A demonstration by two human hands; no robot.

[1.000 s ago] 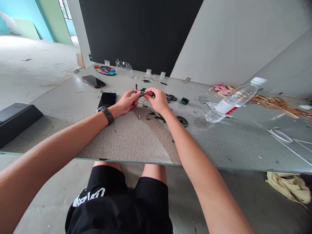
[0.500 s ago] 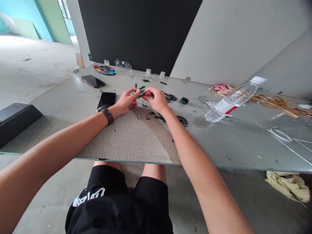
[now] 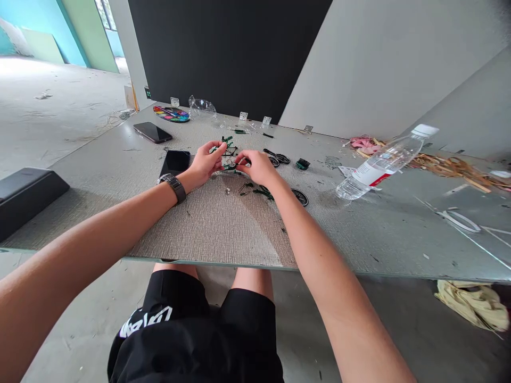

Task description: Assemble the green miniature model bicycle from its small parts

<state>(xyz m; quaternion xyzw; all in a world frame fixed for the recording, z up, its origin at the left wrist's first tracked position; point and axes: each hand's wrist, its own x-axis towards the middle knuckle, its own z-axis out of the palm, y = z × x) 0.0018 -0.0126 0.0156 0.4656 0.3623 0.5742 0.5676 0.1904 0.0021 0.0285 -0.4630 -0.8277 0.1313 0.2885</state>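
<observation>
Both hands met near the middle of the coarse-woven grey bench [image 3: 207,229]. The left hand [image 3: 205,162] and right hand [image 3: 258,166] pinched a small green-and-black model frame [image 3: 230,154] between closed fingers; spoked black wheels [image 3: 299,197] lay beside them.

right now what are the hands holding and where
Both hold one small green frame: the left hand pinches its upper left part, the right hand its lower end. The exact grip spots are too small to tell.
</observation>
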